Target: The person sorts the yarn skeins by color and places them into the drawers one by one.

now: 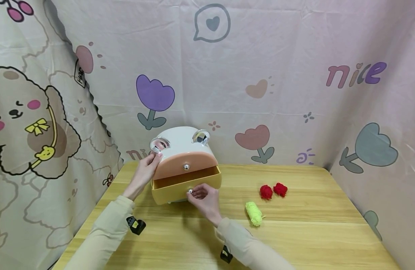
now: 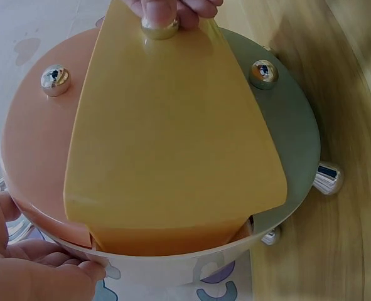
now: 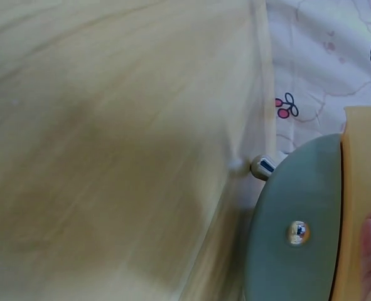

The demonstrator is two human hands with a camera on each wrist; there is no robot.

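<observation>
A small rounded drawer box [image 1: 183,140] with a white shell and two clear ring-shaped eyes stands on the table. Its middle yellow drawer [image 1: 171,193] is pulled out, while the pink top drawer [image 1: 180,160] is closed. At the box's left side, my left hand [image 1: 144,173] grips the shell just below one eye. My right hand [image 1: 208,202] pinches the silver knob [image 1: 190,191] on the yellow drawer's front. In the left wrist view, a green bottom drawer [image 2: 279,119] shows, closed. Only part of the drawer's inside is visible from the head view.
Right of the box, a yellow-green yarn bundle [image 1: 254,213] lies on the wooden table [image 1: 305,232]. Behind it are two red yarn balls, one [image 1: 266,192] beside the other [image 1: 280,189]. A printed curtain [image 1: 207,75] hangs behind the table and along its sides.
</observation>
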